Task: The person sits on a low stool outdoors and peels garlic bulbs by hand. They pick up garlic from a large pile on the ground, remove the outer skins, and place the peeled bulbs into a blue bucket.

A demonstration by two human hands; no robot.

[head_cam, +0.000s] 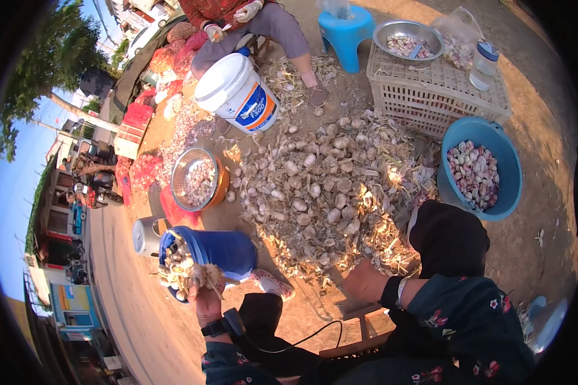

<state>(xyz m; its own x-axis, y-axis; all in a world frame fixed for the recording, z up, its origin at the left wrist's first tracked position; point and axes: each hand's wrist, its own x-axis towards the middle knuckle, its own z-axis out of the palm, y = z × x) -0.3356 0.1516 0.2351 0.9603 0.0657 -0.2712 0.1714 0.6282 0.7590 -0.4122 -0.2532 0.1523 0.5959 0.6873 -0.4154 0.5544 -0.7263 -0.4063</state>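
My left hand (205, 302) is at the mouth of a blue plastic bucket (226, 250), its fingers around a garlic bulb (208, 276) with a dry stem. More garlic bulbs and husks fill the bucket's opening. Low at the near edge of a large heap of garlic bulbs (313, 187) is my right hand (363, 283), curled with its back towards me. Its fingertips are hidden, so whether it holds anything cannot be seen. Loose dry husks (390, 236) lie around the heap.
A teal tub (515, 178) of peeled-apart cloves stands right. A colander (177, 185) with cloves, a white bucket (224, 89) and a grey jug (143, 236) stand left. A plastic crate (414, 101) bears a metal bowl (383, 36) and a bottle (482, 67). Opposite sits a gloved person (274, 26).
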